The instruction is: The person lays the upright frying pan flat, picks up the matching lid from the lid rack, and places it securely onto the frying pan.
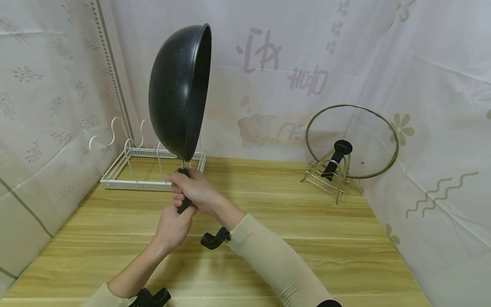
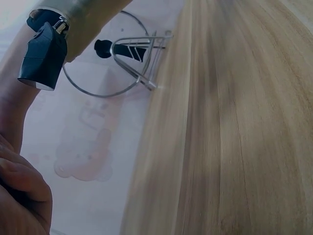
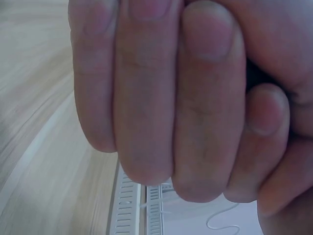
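Note:
A black wok point(image 1: 174, 89) is held up on edge in the head view, its rounded outside facing left and its handle point(image 1: 185, 206) pointing down. My right hand point(image 1: 197, 190) grips the upper part of that handle, just under the pan. Directly below, my left hand point(image 1: 174, 227) holds the handle's lower end, its fingers mostly hidden. Curled fingers point(image 3: 146, 98) fill the right wrist view. Behind the wok, partly covered by it, stands a white rack point(image 1: 134, 185) with curved wire dividers.
A glass lid point(image 1: 372, 145) with a metal rim and black handle point(image 1: 337, 157) leans upright in a small wire stand point(image 1: 339, 187) at the right. Patterned cloth point(image 1: 268, 76) hangs around the back and sides of the wooden table point(image 1: 268, 204).

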The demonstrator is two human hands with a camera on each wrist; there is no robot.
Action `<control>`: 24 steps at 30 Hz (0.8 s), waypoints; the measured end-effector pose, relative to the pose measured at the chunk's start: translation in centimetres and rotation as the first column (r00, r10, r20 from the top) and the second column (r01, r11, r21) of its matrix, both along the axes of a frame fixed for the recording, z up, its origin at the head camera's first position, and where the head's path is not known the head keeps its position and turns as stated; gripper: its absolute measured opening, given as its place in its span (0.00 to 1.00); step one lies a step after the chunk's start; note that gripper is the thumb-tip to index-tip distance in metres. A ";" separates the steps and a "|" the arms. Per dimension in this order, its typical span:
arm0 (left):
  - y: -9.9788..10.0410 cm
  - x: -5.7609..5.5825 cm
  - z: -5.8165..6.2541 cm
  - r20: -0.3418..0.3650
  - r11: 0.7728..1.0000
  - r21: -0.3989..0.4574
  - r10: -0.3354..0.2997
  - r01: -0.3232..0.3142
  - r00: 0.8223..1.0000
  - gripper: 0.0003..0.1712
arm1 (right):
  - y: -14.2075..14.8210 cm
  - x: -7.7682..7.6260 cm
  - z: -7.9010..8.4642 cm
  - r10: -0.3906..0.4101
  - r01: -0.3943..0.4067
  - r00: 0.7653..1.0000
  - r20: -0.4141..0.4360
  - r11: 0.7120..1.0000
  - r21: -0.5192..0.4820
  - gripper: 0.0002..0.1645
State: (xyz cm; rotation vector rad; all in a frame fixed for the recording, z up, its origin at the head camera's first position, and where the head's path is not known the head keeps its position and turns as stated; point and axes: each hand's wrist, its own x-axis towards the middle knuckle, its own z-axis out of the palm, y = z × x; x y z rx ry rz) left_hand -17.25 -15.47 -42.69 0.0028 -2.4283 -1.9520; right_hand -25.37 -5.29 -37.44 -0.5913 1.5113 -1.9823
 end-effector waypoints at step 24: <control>0.4 -0.8 -0.6 -0.013 0.965 0.167 -0.203 0.202 0.979 0.25 | 1.1 -0.4 -0.6 -0.012 0.013 1.000 0.020 0.999 -0.046 0.26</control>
